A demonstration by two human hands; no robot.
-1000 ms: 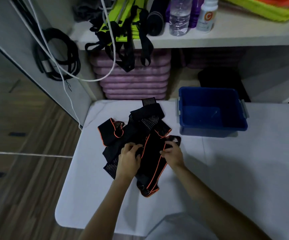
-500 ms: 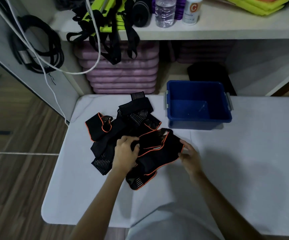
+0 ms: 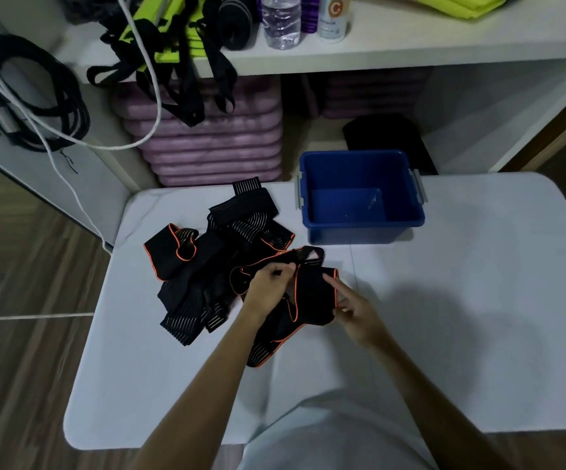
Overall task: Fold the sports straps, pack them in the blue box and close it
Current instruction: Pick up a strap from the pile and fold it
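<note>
Folding one orange-trimmed strap (image 3: 312,296) w/ both hands, left hand (image 3: 268,286) fingers pinching its edge, right hand (image 3: 356,310) fingers loosely steadying it, blue box (image 3: 359,195) empty.

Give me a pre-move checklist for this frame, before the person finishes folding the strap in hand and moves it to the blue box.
1. Strap held: left hand pinches the orange-trimmed strap; right hand touches its right edge. Ok.
2. Fold finished: strap is bunched, its tail trailing toward the person. Not ok.
3. Strap free of the strap pile: overlap at the left hand hides this. Cannot tell.
4. Blue box open, nothing visible inside. Ok.
5. Path from strap to box across the table: unobstructed. Ok.
6. Lid at hand: none identifiable in view. Cannot tell.
</note>
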